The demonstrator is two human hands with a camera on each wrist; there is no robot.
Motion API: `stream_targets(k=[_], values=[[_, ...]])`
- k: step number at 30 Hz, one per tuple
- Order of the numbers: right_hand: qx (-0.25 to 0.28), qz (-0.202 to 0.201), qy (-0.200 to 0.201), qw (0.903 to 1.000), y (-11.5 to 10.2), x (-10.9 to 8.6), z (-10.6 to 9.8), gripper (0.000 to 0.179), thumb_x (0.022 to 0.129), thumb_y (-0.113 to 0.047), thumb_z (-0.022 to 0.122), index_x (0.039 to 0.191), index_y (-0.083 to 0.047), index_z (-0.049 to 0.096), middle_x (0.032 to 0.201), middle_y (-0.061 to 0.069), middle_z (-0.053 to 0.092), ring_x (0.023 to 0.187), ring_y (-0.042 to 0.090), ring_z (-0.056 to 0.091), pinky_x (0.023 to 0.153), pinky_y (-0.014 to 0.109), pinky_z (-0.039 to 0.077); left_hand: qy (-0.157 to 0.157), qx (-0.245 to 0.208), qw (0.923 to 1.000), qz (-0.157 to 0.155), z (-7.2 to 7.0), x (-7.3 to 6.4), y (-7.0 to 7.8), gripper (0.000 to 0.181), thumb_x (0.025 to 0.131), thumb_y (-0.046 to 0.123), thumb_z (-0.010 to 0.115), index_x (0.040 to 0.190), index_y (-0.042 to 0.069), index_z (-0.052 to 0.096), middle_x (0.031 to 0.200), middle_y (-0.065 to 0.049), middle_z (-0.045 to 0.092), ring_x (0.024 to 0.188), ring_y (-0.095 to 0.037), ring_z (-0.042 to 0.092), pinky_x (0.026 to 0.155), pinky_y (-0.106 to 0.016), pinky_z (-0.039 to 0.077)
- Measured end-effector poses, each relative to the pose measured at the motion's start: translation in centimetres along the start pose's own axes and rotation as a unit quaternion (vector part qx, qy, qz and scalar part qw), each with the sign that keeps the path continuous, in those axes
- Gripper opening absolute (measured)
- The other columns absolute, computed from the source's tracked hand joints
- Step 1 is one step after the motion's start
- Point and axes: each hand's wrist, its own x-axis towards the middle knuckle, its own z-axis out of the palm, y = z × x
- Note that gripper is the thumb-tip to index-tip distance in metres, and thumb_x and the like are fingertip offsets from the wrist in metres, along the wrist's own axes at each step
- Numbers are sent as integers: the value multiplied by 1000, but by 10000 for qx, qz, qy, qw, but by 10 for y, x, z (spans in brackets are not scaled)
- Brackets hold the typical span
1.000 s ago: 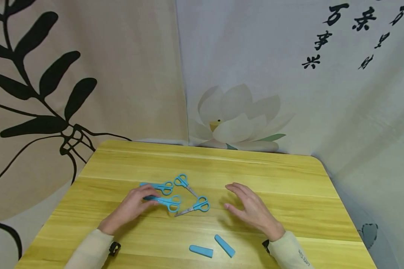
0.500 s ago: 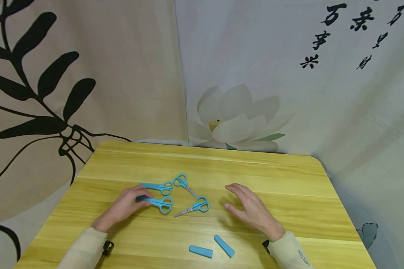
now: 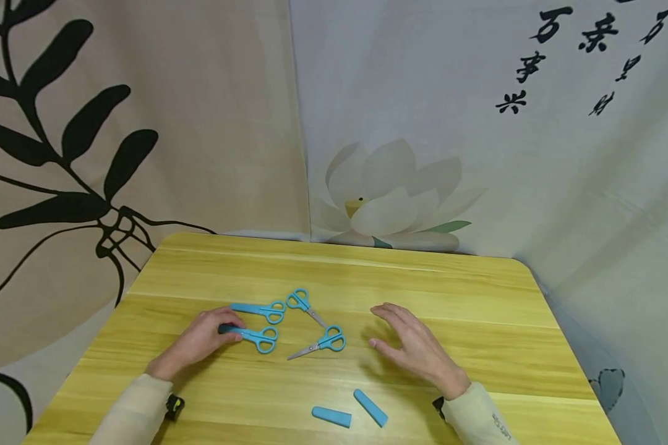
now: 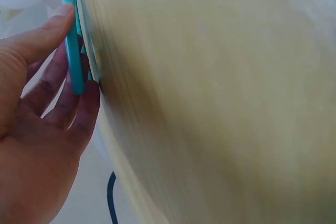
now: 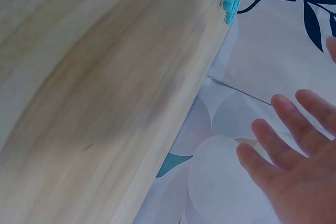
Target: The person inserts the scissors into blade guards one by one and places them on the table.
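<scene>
My left hand (image 3: 200, 339) pinches the blade end of a pair of blue-handled scissors (image 3: 249, 335), whose blades sit in a blue cover. In the left wrist view the thumb presses one side of that cover (image 4: 74, 64), with the other fingers behind it. Just beyond lies a second pair of covered scissors (image 3: 256, 309). To the right are two uncovered pairs: the farther scissors (image 3: 299, 301) have their blades toward the nearer scissors (image 3: 331, 339), whose blades point left. My right hand (image 3: 417, 352) hovers at the right, fingers spread apart and holding nothing.
Two loose blue blade covers, one flatter (image 3: 331, 416) and one slanted (image 3: 370, 408), lie near the front of the wooden table (image 3: 479, 321). Behind the table's far edge hangs a printed curtain (image 3: 245, 123).
My left hand has drawn the covered scissors leftward over the table, away from the uncovered pairs. My right hand has stayed nearly still.
</scene>
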Motion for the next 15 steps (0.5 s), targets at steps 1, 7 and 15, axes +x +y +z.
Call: stream_targets(k=[1, 7, 15], values=[[-11, -13, 10, 10000, 0, 0, 0, 57, 94, -37, 77, 142, -10, 61, 144, 10, 59, 135, 33, 53, 107, 54, 47, 11, 38, 10000, -19, 0, 0, 0, 17, 86, 8, 84, 99, 16, 77, 99, 8, 69, 90, -12, 65, 79, -34, 56], [-47, -31, 48, 10000, 2, -1, 1, 57, 94, -37, 77, 141, -10, 61, 144, 10, 59, 135, 33, 54, 107, 54, 47, 39, 270, 9995, -159, 0, 1, 0, 17, 85, 8, 85, 99, 13, 78, 101, 5, 68, 93, -16, 65, 82, -38, 56], [-75, -19, 10, 10000, 3, -3, 1, 57, 94, -38, 77, 141, -10, 61, 144, 11, 59, 134, 32, 54, 107, 53, 47, -73, 524, 9977, -414, 1, 0, 13, 31, 89, 20, 83, 116, 7, 75, 118, -10, 68, 112, -35, 64, 97, -56, 52]])
